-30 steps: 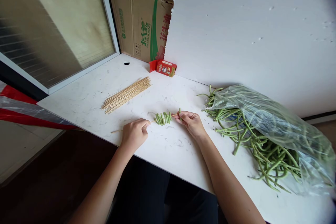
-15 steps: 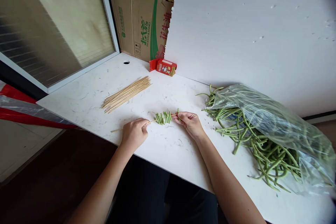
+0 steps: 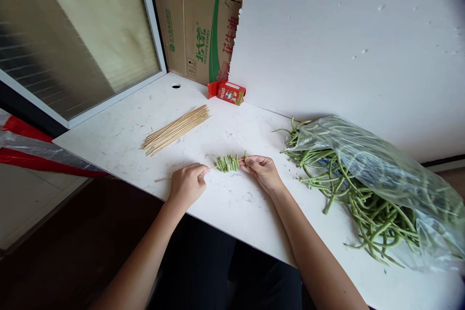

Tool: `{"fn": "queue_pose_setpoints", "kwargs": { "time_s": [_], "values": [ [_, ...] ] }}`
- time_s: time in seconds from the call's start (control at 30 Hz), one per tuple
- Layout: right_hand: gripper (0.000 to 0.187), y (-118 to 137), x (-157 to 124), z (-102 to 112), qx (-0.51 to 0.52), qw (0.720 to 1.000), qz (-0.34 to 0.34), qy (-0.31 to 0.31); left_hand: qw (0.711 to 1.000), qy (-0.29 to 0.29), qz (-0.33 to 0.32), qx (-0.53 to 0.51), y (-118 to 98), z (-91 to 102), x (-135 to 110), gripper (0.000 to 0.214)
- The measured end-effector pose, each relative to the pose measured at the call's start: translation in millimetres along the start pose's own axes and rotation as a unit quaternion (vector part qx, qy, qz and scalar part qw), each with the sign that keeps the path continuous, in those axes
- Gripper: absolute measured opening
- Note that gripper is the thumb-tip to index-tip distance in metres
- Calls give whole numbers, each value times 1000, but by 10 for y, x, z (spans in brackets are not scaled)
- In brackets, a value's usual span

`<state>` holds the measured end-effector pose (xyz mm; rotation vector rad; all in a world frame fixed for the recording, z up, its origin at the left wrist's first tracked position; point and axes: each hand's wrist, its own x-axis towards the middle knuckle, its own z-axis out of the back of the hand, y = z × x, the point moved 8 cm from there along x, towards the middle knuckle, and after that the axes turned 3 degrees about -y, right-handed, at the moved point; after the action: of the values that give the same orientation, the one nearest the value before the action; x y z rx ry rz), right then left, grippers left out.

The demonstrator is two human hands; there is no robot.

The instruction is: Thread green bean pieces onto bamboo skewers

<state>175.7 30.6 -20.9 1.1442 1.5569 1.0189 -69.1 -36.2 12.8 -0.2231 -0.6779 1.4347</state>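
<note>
My left hand [image 3: 187,185] is closed round a thin bamboo skewer [image 3: 163,178] whose blunt end sticks out to the left. Several short green bean pieces [image 3: 227,162] are threaded on the skewer between my hands. My right hand [image 3: 263,171] pinches another bean piece [image 3: 245,158] at the skewer's right tip, close to the threaded ones. Both hands rest low over the white marble counter [image 3: 119,135].
A bundle of bamboo skewers [image 3: 176,129] lies at the left back. A clear plastic bag [image 3: 378,169] with long green beans [image 3: 348,203] spilling out lies on the right. A small red carton [image 3: 228,92], a cardboard box [image 3: 196,29] and a white board [image 3: 345,34] stand behind.
My right hand has slid the bean piece a little left along the skewer towards the threaded pieces. The left hand has held still.
</note>
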Motion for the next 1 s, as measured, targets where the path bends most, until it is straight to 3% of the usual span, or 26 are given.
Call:
{"fn": "queue_pose_setpoints", "kwargs": {
  "time_s": [0.47, 0.67, 0.8, 0.93, 1.0],
  "values": [
    [29, -54, -12, -81, -23, 1000, -5, -16, 1000, -1, -1, -9, -25, -5, -9, 30],
    [33, -14, -37, -119, -13, 1000, -11, -14, 999, -9, 12, -36, -16, 18, 2, 27],
    [43, 113, -89, -199, -22, 1000, 12, 7, 998, -24, 30, -46, 71, 139, 28, 26],
    [48, 225, -145, -203, -136, 988, 68, -37, 996, -49, 67, -18, 266, 348, 62, 24],
    [43, 295, -185, -279, -248, 959, 132, -38, 995, -64, 82, -5, 360, 440, 75, 23]
  ]
}}
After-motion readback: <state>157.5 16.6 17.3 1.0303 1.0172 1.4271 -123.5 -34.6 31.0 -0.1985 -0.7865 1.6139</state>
